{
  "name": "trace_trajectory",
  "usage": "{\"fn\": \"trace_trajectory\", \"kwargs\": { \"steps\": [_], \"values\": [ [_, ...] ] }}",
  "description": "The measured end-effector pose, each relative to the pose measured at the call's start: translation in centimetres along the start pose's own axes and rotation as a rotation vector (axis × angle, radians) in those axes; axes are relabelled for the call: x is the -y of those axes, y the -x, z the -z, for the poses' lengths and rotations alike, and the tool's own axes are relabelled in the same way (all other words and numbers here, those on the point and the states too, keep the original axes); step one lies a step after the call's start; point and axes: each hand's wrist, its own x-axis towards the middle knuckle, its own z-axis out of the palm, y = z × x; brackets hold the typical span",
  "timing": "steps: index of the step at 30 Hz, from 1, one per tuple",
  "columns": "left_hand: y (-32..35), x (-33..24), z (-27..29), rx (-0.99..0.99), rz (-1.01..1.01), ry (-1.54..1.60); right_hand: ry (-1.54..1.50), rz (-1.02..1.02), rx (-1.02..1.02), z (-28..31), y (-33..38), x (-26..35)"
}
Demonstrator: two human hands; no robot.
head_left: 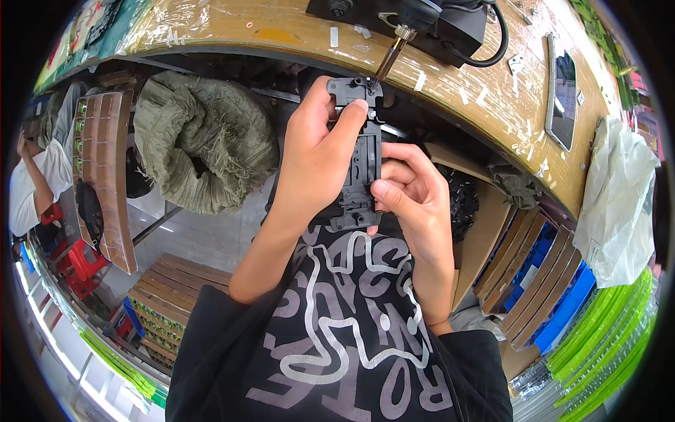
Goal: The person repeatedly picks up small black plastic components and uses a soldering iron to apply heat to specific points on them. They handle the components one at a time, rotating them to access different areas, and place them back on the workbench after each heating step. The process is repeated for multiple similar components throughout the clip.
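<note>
A long black plastic chassis [365, 165], moulded with ribs and recesses, is held upright in front of my chest. My left hand [316, 151] grips its upper left side, with the thumb laid across the face near the top end. At the lower right edge, my right hand [415, 186] holds it with curled fingers and the thumb close to the rim. The tip of a power screwdriver [398, 46] reaches the chassis's top right corner; whether a screw sits under the bit is too small to tell.
Behind the chassis runs a wooden workbench [281, 35] with tape scraps, a black box [457, 39] and a phone [561, 95]. A woven sack [204, 141] stands left. At right are a cardboard box [485, 246], blue crates [573, 302] and a plastic bag [619, 204]. Another person [49, 176] sits far left.
</note>
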Motion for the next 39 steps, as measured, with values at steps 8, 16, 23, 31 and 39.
{"fn": "trace_trajectory", "kwargs": {
  "steps": [8, 16, 23, 31, 39],
  "values": [
    [0.0, -0.2, 0.0, -0.002, -0.012, -0.093, -0.025, -0.011, -0.007, 0.0, -0.1, 0.1],
    [-0.3, 0.4, -0.1, -0.009, -0.019, -0.023, -0.021, -0.002, -0.014, -0.1, -0.1, 0.0],
    [0.0, 0.3, 0.2, 0.013, -0.006, -0.022, -0.004, 0.007, -0.006, 0.1, 0.0, -0.4],
    [0.7, 0.8, 0.2, 0.012, 0.011, 0.028, -0.004, -0.011, 0.020, 0.3, 0.6, -0.6],
    [0.4, 2.0, 0.5, 0.014, -0.070, -0.132, 0.053, -0.022, 0.024, 1.2, -0.1, -1.5]
  ]
}}
